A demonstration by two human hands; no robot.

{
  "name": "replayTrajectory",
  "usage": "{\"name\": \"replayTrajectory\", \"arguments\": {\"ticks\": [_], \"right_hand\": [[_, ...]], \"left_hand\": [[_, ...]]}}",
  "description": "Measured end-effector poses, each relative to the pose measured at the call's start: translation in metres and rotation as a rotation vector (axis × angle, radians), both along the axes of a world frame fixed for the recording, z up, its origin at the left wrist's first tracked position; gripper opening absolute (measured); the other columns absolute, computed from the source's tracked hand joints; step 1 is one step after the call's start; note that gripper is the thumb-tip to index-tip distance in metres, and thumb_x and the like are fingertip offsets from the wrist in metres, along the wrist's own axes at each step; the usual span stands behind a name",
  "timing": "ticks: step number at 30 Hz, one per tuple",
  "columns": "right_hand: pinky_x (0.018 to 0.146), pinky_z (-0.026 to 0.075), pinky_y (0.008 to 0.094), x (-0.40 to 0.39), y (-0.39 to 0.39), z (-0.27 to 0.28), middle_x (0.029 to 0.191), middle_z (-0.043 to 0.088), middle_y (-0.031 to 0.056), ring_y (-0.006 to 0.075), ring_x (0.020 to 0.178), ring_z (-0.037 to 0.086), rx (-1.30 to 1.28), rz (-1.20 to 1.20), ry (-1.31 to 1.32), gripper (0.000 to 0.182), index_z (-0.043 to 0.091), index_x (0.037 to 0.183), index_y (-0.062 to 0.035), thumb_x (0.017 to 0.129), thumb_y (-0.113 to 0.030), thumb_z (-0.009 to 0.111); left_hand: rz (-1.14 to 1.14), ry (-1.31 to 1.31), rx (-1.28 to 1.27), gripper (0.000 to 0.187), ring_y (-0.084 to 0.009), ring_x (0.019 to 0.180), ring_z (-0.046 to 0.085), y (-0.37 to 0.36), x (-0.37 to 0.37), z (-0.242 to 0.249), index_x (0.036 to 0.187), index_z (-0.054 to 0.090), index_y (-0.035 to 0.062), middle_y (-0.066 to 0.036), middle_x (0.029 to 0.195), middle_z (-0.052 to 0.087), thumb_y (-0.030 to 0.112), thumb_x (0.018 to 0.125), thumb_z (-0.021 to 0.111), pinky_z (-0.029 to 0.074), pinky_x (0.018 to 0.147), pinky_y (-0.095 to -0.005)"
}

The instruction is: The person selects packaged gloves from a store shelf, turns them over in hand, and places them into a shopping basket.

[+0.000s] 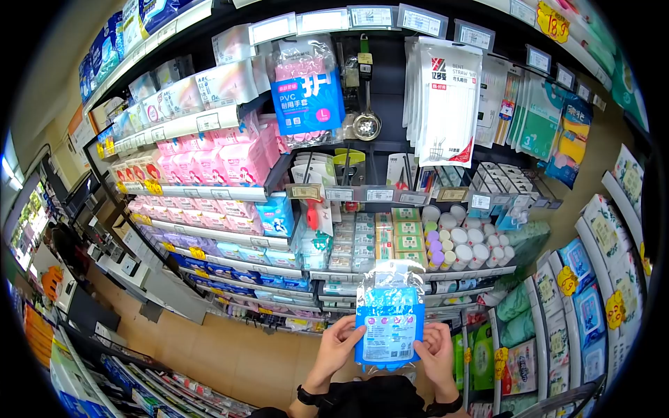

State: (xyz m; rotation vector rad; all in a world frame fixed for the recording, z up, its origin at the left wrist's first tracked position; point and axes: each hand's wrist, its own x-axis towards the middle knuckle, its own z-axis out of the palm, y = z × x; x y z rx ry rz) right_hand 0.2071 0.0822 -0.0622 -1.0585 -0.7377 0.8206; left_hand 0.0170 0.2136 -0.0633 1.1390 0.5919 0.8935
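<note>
A blue packet of gloves (390,313) with a clear plastic top is held upright in front of me, its printed back panel facing me. My left hand (338,345) pinches its left edge, thumb on the front. My right hand (437,352) grips the lower right edge, with the thumb on the front and the other fingers curled. Beyond it, similar PVC glove packs (306,101) hang from the rack above. A metal ladle (367,125) hangs to their right, beside white packs of bent straws (448,103).
Pink sanitary packs (240,160) fill the shelves at left. Round white tubs (472,256) and small boxes (408,240) stand on the shelf behind the packet. Shelves with tissue packs (592,303) close in on the right. Tan floor (230,355) shows at lower left.
</note>
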Motion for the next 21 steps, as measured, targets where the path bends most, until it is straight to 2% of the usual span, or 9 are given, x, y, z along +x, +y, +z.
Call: {"name": "replayTrajectory", "arguments": {"ticks": [4, 8, 11, 17, 19, 20, 21], "right_hand": [[0.073, 0.047, 0.0211, 0.001, -0.003, 0.001, 0.099, 0.061, 0.0104, 0.0095, 0.085, 0.059, -0.032, 0.015, -0.052, 0.031, 0.044, 0.116, 0.0013, 0.091, 0.009, 0.061], [0.070, 0.046, 0.0207, 0.004, -0.001, 0.001, 0.097, 0.061, 0.0095, 0.0086, 0.082, 0.058, -0.024, 0.021, -0.037, 0.028, 0.046, 0.114, 0.0012, 0.091, 0.009, 0.060], [0.069, 0.045, 0.0202, 0.004, -0.003, 0.001, 0.096, 0.062, 0.0081, 0.0076, 0.080, 0.058, -0.051, 0.015, -0.050, 0.024, 0.049, 0.111, 0.0009, 0.092, 0.008, 0.061], [0.070, 0.045, 0.0192, 0.006, -0.003, -0.002, 0.095, 0.064, 0.0049, 0.0059, 0.081, 0.057, -0.140, 0.006, -0.085, 0.022, 0.054, 0.110, 0.0002, 0.091, 0.004, 0.064], [0.074, 0.047, 0.0210, 0.006, -0.002, -0.005, 0.096, 0.064, 0.0052, 0.0080, 0.085, 0.059, -0.161, 0.021, -0.077, 0.025, 0.054, 0.112, -0.0004, 0.090, 0.004, 0.066], [0.077, 0.048, 0.0220, 0.006, -0.001, -0.008, 0.099, 0.064, 0.0056, 0.0090, 0.088, 0.060, -0.185, 0.055, -0.102, 0.029, 0.052, 0.115, -0.0009, 0.090, 0.004, 0.066], [0.081, 0.048, 0.0230, 0.006, -0.001, -0.011, 0.103, 0.064, 0.0060, 0.0100, 0.092, 0.062, -0.208, 0.089, -0.127, 0.033, 0.050, 0.118, -0.0013, 0.090, 0.005, 0.066]], "left_hand": [[0.017, 0.100, -0.034, 0.028, -0.0074, 0.089, 0.064, 0.001, -0.005, -0.001, 0.125, 0.061, 0.0010, -0.004, 0.105, 0.070, 0.014, 0.100, 0.059, 0.051, 0.075, -0.0221], [0.031, 0.095, -0.103, 0.028, -0.0084, 0.089, 0.063, 0.004, -0.005, -0.013, 0.127, 0.062, 0.0065, -0.002, 0.104, 0.069, 0.014, 0.102, 0.053, 0.052, 0.073, -0.0231], [0.013, 0.055, -0.103, 0.028, -0.0088, 0.089, 0.063, 0.003, -0.006, -0.017, 0.128, 0.062, 0.0063, -0.002, 0.105, 0.069, 0.014, 0.102, 0.053, 0.052, 0.073, -0.0228], [-0.131, 0.002, -0.021, 0.034, -0.0119, 0.101, 0.065, 0.003, -0.006, -0.011, 0.134, 0.053, -0.0007, -0.009, 0.119, 0.067, 0.007, 0.101, 0.054, 0.055, 0.081, -0.0260], [-0.195, -0.081, -0.022, 0.036, -0.0134, 0.100, 0.066, 0.004, -0.003, -0.009, 0.135, 0.051, -0.0004, -0.010, 0.120, 0.067, 0.005, 0.100, 0.056, 0.055, 0.081, -0.0261], [-0.253, -0.099, -0.029, 0.043, -0.0145, 0.108, 0.063, 0.006, -0.003, -0.014, 0.139, 0.046, 0.0008, -0.010, 0.126, 0.063, 0.005, 0.098, 0.058, 0.053, 0.087, -0.0264], [-0.257, -0.098, -0.036, 0.043, -0.0145, 0.108, 0.063, 0.004, -0.002, -0.016, 0.139, 0.046, 0.0008, -0.010, 0.126, 0.063, 0.005, 0.098, 0.058, 0.053, 0.087, -0.0264]]}}
